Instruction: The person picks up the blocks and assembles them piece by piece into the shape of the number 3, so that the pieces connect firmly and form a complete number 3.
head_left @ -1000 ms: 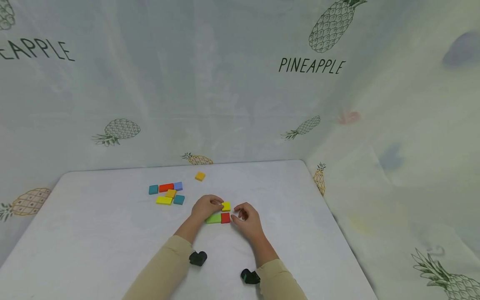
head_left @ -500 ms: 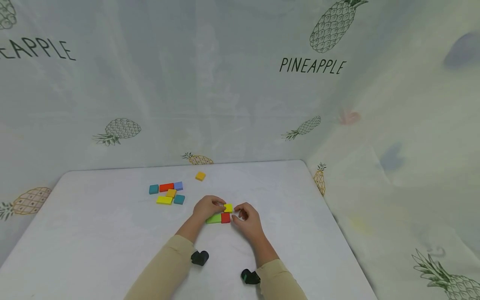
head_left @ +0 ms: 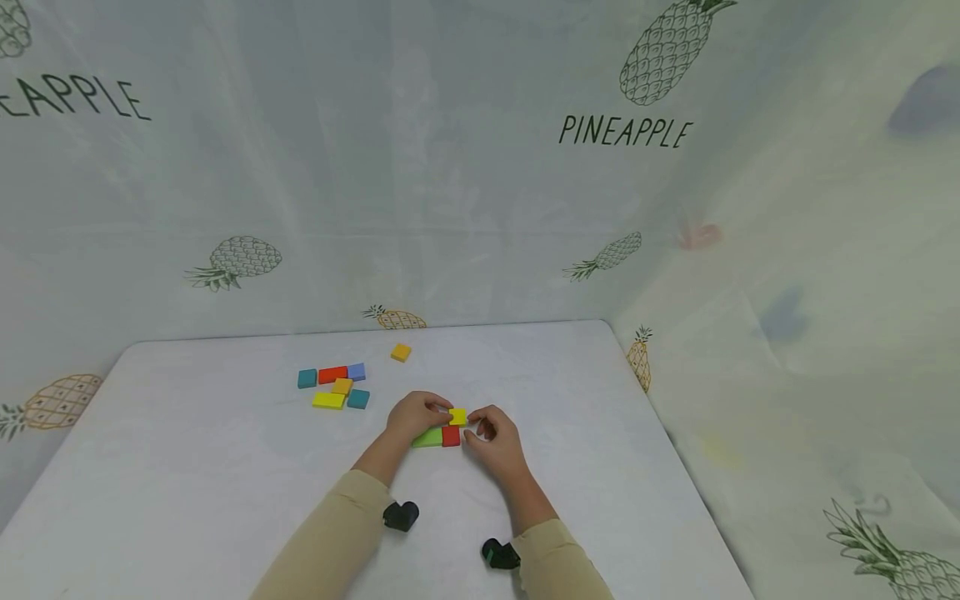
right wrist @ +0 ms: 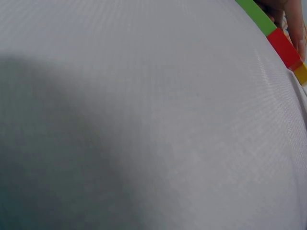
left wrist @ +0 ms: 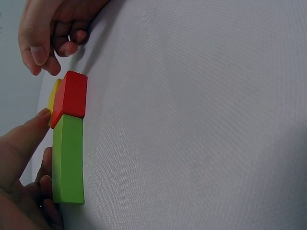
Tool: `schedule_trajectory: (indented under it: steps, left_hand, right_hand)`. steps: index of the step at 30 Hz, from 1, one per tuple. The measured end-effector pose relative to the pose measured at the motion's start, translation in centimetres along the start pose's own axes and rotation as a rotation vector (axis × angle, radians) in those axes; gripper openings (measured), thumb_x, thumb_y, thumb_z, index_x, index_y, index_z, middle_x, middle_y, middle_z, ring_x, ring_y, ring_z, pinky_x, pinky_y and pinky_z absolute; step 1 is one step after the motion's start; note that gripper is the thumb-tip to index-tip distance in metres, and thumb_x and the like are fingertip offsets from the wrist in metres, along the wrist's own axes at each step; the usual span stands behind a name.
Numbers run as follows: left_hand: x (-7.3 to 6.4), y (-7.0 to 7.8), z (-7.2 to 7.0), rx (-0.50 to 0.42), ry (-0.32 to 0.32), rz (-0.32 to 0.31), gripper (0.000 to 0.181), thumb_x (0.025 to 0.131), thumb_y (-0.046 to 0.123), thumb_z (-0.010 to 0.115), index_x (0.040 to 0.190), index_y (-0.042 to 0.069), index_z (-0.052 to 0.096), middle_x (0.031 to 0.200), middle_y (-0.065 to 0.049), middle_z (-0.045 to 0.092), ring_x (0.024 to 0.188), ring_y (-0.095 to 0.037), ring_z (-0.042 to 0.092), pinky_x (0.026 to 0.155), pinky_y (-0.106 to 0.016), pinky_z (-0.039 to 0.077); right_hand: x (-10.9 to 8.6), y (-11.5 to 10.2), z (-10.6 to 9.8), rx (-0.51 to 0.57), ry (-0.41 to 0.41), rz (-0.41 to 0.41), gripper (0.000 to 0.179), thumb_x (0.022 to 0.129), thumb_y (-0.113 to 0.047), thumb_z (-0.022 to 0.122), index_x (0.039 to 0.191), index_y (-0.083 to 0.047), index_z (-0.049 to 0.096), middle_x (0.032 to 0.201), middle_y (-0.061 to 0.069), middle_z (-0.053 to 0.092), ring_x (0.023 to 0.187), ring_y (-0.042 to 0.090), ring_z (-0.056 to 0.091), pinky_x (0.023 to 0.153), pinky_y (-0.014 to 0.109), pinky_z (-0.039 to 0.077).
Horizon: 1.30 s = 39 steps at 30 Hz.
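Note:
My left hand point(head_left: 412, 414) pinches a yellow block point(head_left: 458, 417) at its left end between thumb and index finger. Just in front of that block lie a green block point(left wrist: 69, 160) and a red block point(left wrist: 72, 96), end to end. In the left wrist view the thumb reaches past the red block to the yellow one, which is mostly hidden behind it. My right hand point(head_left: 497, 440) rests to the right of the red and yellow blocks, its fingers loosely bent and holding nothing. The right wrist view shows the left fingers point(right wrist: 293, 19) behind the row.
Farther left on the white table point(head_left: 225, 467) lie a teal block point(head_left: 307, 378), a red-orange block point(head_left: 332, 375), a blue block point(head_left: 356, 372), a yellow block point(head_left: 328, 401) and others close together. One orange block point(head_left: 401, 352) sits apart near the back edge.
The left hand has shifted the yellow block slightly right and toward the red block. My right hand and the green and red blocks have stayed in place.

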<state>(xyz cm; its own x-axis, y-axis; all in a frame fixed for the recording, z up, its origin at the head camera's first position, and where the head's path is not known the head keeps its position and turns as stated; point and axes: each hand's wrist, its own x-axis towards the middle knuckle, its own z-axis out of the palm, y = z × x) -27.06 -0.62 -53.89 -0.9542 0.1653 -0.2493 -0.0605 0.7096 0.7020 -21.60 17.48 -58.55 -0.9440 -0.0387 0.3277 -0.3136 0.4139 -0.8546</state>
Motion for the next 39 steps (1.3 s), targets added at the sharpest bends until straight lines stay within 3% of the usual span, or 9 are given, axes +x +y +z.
schedule_trajectory:
  steps: [8, 18, 24, 27, 31, 39]
  left_hand:
    - [0.1, -0.1, 0.0, 0.009, -0.004, 0.013, 0.021, 0.083, 0.029, 0.077, 0.101, 0.020, 0.077, 0.083, 0.002, 0.061, 0.078, -0.017, 0.053, 0.072, -0.034, 0.044]
    - [0.2, -0.3, 0.1, -0.009, -0.003, 0.005, 0.023, 0.082, 0.029, 0.078, 0.104, 0.020, 0.077, 0.085, 0.001, 0.061, 0.080, -0.018, 0.053, 0.074, -0.035, 0.045]
    - [0.1, -1.4, 0.2, -0.170, 0.036, 0.014, 0.033, 0.083, 0.024, 0.078, 0.113, 0.014, 0.072, 0.086, 0.000, 0.062, 0.080, -0.019, 0.054, 0.075, -0.034, 0.047]
    - [-0.5, -2.0, -0.6, -0.265, 0.048, 0.006, 0.034, 0.083, 0.020, 0.078, 0.115, 0.011, 0.070, 0.090, -0.003, 0.064, 0.083, -0.021, 0.057, 0.078, -0.036, 0.049]
    - [-1.2, -3.0, -1.8, -0.302, 0.042, -0.017, 0.037, 0.084, 0.021, 0.078, 0.119, 0.012, 0.068, 0.097, -0.005, 0.065, 0.090, -0.023, 0.060, 0.085, -0.040, 0.050]
    - [-2.4, -5.3, -4.0, -0.301, 0.088, -0.022, 0.039, 0.085, 0.022, 0.076, 0.121, 0.013, 0.067, 0.101, -0.006, 0.066, 0.096, -0.027, 0.062, 0.090, -0.048, 0.048]
  right_hand:
    - [0.0, -0.1, 0.0, 0.006, 0.006, -0.002, 0.019, 0.080, -0.002, 0.074, 0.095, -0.010, 0.067, 0.085, 0.002, 0.062, 0.070, 0.019, 0.052, 0.064, 0.026, 0.043]
    - [0.0, -0.1, -0.1, -0.014, 0.013, -0.007, 0.018, 0.080, -0.004, 0.073, 0.096, -0.010, 0.066, 0.087, 0.001, 0.063, 0.070, 0.012, 0.051, 0.063, 0.025, 0.044]
    - [0.0, 0.0, -0.1, -0.006, 0.015, 0.019, 0.019, 0.080, -0.005, 0.073, 0.097, -0.010, 0.067, 0.089, 0.002, 0.063, 0.071, 0.013, 0.051, 0.063, 0.024, 0.044]
    - [0.1, -0.7, 0.2, 0.013, 0.029, 0.067, 0.021, 0.080, -0.004, 0.073, 0.099, -0.010, 0.067, 0.089, 0.002, 0.064, 0.073, 0.015, 0.052, 0.063, 0.024, 0.043]
    - [0.6, -1.6, 0.7, 0.018, 0.005, 0.110, 0.024, 0.081, -0.006, 0.075, 0.103, -0.011, 0.068, 0.092, 0.000, 0.064, 0.077, 0.017, 0.054, 0.066, 0.025, 0.043]
    - [2.2, -3.6, 2.4, 0.021, -0.085, 0.036, 0.028, 0.083, -0.007, 0.075, 0.109, -0.003, 0.067, 0.099, 0.006, 0.066, 0.084, 0.023, 0.056, 0.072, 0.028, 0.044]
